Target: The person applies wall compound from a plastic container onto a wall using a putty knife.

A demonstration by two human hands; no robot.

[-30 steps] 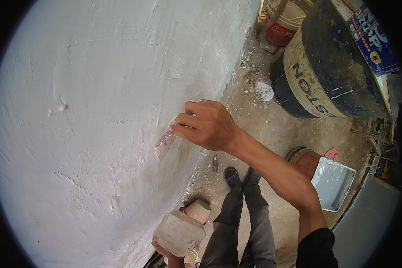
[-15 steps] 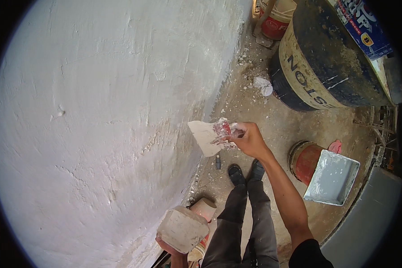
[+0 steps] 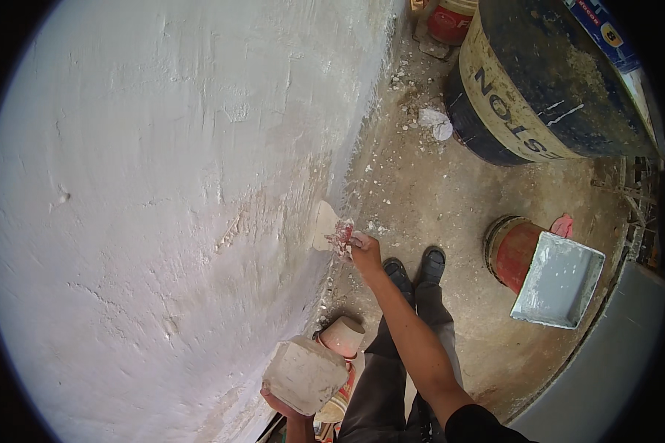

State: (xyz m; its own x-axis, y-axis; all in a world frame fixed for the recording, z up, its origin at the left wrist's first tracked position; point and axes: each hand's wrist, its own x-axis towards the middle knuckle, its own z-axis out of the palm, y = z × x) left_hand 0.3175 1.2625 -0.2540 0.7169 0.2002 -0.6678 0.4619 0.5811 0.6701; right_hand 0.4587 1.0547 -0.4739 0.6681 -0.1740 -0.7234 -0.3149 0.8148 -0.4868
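My right fingers [image 3: 361,242] pinch a flat, white-smeared, red-handled scraper [image 3: 333,232] by the rough white wall [image 3: 155,177]. My left hand [image 3: 277,402] holds a pale square tray [image 3: 305,375] there, fingers mostly hidden.

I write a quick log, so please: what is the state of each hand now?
Left hand: holding square tray, grip partly hidden.
Right hand: closed on red-handled putty knife.

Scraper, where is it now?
The scraper is at the head view's centre, in the right hand, its blade pointing left toward the white wall.
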